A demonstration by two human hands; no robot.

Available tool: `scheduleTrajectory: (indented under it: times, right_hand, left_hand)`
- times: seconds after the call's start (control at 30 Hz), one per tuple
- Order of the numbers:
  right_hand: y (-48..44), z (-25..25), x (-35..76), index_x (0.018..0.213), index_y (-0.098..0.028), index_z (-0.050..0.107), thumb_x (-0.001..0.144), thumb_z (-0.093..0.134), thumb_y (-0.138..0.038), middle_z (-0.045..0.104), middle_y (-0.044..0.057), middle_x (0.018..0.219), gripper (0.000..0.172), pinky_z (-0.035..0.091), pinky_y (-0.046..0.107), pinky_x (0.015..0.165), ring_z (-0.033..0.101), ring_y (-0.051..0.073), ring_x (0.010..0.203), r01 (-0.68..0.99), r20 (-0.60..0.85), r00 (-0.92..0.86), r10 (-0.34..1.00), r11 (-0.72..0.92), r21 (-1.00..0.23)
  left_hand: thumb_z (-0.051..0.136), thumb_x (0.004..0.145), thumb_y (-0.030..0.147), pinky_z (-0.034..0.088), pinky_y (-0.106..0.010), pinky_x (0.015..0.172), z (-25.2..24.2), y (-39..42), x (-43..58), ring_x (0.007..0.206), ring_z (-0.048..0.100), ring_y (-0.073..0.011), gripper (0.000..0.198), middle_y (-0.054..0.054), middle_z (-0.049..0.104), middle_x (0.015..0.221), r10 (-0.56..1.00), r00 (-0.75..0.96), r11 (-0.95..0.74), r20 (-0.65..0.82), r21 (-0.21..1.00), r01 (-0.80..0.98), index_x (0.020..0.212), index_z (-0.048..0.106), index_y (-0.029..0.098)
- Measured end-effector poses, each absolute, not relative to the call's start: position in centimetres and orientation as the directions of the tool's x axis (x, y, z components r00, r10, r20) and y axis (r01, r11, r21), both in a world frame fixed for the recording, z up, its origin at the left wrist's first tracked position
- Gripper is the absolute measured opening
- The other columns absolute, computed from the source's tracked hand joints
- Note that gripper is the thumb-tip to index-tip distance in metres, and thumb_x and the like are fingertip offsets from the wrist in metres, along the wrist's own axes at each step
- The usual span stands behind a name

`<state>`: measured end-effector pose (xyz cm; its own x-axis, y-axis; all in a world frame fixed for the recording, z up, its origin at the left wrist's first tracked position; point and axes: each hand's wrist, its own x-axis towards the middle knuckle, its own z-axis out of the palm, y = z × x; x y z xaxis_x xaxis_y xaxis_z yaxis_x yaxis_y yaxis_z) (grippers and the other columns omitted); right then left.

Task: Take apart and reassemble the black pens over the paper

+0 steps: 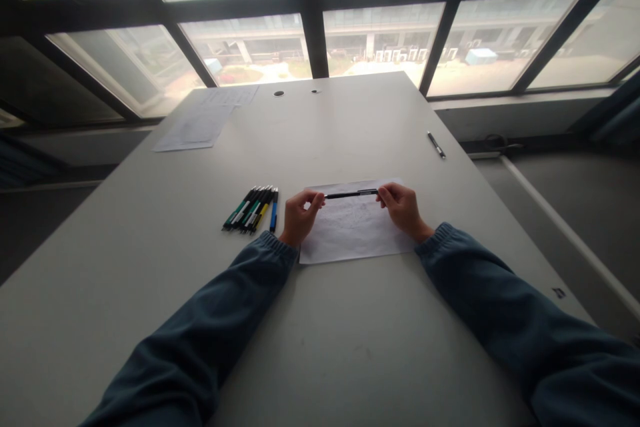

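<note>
A thin black pen (351, 194) lies level between my two hands, just above a white sheet of paper (353, 235) with faint pencil marks. My left hand (299, 216) pinches its left end with the fingertips. My right hand (401, 208) grips its right end. Both arms wear dark blue sleeves. To the left of my left hand, several pens (251, 209) with green, yellow and blue barrels lie side by side on the grey table (165, 240).
A single pen (436, 145) lies near the table's right edge. More sheets of paper (203, 120) rest at the far left corner. Two round cable holes (279, 93) sit near the far edge. Large windows stand beyond the table.
</note>
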<state>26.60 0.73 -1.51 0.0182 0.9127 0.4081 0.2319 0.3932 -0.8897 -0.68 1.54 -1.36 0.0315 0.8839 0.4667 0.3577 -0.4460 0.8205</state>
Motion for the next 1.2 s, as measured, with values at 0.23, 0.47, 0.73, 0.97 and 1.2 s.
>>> scheduleTrajectory:
  times: [0.23,0.47,0.73,0.97,1.2]
  right_hand:
    - [0.82,-1.71,26.67,0.073,-0.018,0.067,0.096,0.060,-0.051,0.062,0.000,0.061,0.041,0.044,0.026,0.056,0.056,0.013,0.055,0.235,0.406,0.016,0.914,0.391,-0.890]
    - [0.75,-1.49,26.61,0.071,-0.018,0.066,0.096,0.060,-0.051,0.062,0.000,0.061,0.042,0.044,0.026,0.055,0.056,0.013,0.054,0.233,0.409,0.014,0.913,0.394,-0.889]
    - [0.72,-1.37,26.62,0.070,-0.018,0.065,0.096,0.059,-0.050,0.061,0.000,0.059,0.042,0.043,0.026,0.054,0.055,0.012,0.053,0.231,0.415,0.010,0.910,0.402,-0.886]
    - [0.78,-1.50,26.60,0.070,-0.018,0.064,0.097,0.059,-0.050,0.061,0.000,0.059,0.042,0.042,0.026,0.053,0.055,0.012,0.053,0.230,0.418,0.007,0.908,0.406,-0.885]
    - [0.88,-1.67,26.63,0.068,-0.019,0.064,0.097,0.058,-0.052,0.061,0.000,0.059,0.044,0.042,0.026,0.053,0.055,0.012,0.052,0.227,0.413,0.005,0.911,0.401,-0.887]
  left_hand:
    - [0.064,0.093,0.046,0.050,-0.026,0.067,-1.13,1.46,-0.59,0.068,0.065,-0.0144,0.035,-0.003,0.070,0.069,0.883,0.047,-0.452,0.467,0.818,0.355,0.074,0.071,0.017]
    - [0.064,0.093,0.047,0.050,-0.026,0.066,-1.17,1.42,-0.63,0.067,0.065,-0.0146,0.036,-0.003,0.070,0.068,0.886,0.047,-0.446,0.462,0.818,0.363,0.073,0.071,0.017]
    - [0.064,0.094,0.045,0.050,-0.026,0.066,-0.98,1.35,-0.55,0.066,0.064,-0.0141,0.035,-0.003,0.070,0.068,0.886,0.056,-0.449,0.460,0.821,0.353,0.073,0.071,0.017]
    - [0.064,0.094,0.046,0.050,-0.026,0.065,-1.07,1.37,-0.57,0.065,0.064,-0.0141,0.036,-0.003,0.069,0.067,0.889,0.057,-0.444,0.455,0.823,0.354,0.072,0.070,0.017]
    - [0.063,0.094,0.045,0.049,-0.026,0.064,-0.83,1.31,-0.49,0.063,0.064,-0.0136,0.038,-0.002,0.069,0.065,0.888,0.060,-0.446,0.457,0.821,0.356,0.069,0.070,0.017]
